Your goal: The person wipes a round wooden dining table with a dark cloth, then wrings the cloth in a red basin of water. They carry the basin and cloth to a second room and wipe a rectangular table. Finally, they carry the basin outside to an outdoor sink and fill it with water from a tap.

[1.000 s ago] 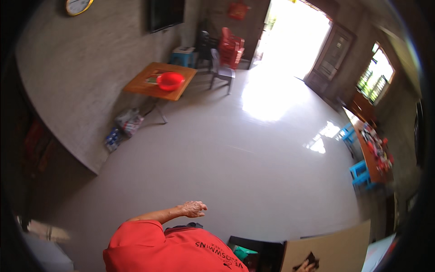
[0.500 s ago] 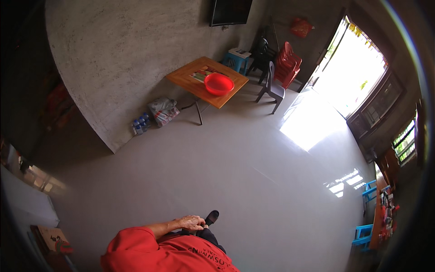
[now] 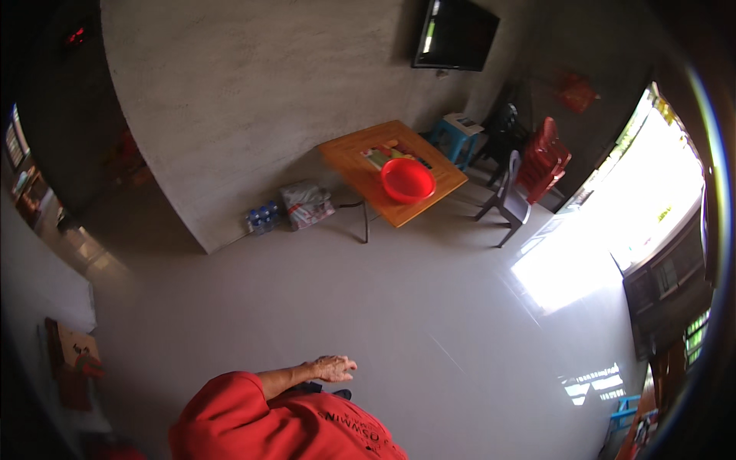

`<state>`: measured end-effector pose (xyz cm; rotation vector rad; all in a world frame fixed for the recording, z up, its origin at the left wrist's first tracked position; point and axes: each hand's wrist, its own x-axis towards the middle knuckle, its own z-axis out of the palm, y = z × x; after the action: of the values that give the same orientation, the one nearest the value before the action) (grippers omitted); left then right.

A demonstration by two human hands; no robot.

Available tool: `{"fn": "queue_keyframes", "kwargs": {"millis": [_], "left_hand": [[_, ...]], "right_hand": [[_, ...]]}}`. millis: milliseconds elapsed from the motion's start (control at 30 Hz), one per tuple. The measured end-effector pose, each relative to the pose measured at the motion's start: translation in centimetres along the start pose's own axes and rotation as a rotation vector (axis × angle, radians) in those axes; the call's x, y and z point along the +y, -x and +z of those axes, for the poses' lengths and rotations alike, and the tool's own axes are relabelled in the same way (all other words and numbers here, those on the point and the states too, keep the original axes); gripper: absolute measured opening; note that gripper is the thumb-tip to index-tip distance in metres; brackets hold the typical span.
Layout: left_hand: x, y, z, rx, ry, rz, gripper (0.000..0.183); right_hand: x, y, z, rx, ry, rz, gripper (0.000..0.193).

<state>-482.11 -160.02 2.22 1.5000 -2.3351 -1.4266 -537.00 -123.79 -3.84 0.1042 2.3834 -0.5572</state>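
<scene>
My left hand [image 3: 333,368] hangs in front of my chest on a bare forearm that comes out of a red sleeve [image 3: 222,406]. It holds nothing and its fingers are loosely spread over the pale grey floor [image 3: 429,307]. A dark shoe tip [image 3: 341,394] shows just under the hand. My right hand is out of the picture. The nearest furniture, a low wooden table [image 3: 360,165] with a red basin [image 3: 407,180] on it, stands far off across the floor by the wall.
A pack of water bottles [image 3: 262,218] and a wrapped bundle [image 3: 307,204] lie at the grey wall's foot. A grey chair [image 3: 506,199], stacked red chairs [image 3: 544,157] and a blue stool [image 3: 456,136] stand beyond the table. A screen [image 3: 456,34] hangs above. A bright doorway [image 3: 652,192] is right, a cardboard box [image 3: 73,349] left.
The view has swung, so the table and basin moved from the upper left toward the middle and look nearer. A cardboard sheet at the lower right has left the picture. The hand stays before my chest.
</scene>
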Motion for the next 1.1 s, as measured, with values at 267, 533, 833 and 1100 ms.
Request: {"fn": "queue_keyframes", "kwargs": {"millis": [267,533,833,1100], "left_hand": [[-5.5,-5.8,-5.6,0.166,0.529,-0.078,0.054],[-5.9,-10.0,-19.6,0.371,2.198,0.216,0.064],[-13.0,-18.1,-27.6,0.471,2.027,0.085,0.029],[-14.4,-20.3,-37.7,1.132,2.040,-0.508,0.019]], "right_hand": [[-44.5,19.8,40.1,-1.076,-0.425,-0.505,0.016],[-51.9,41.4,51.9,-1.382,0.093,-1.056,0.029],[-62.2,38.3,57.4,-1.503,0.328,-1.146,0.036],[-80.5,16.5,72.1,-1.816,0.293,-0.415,0.023]]}}
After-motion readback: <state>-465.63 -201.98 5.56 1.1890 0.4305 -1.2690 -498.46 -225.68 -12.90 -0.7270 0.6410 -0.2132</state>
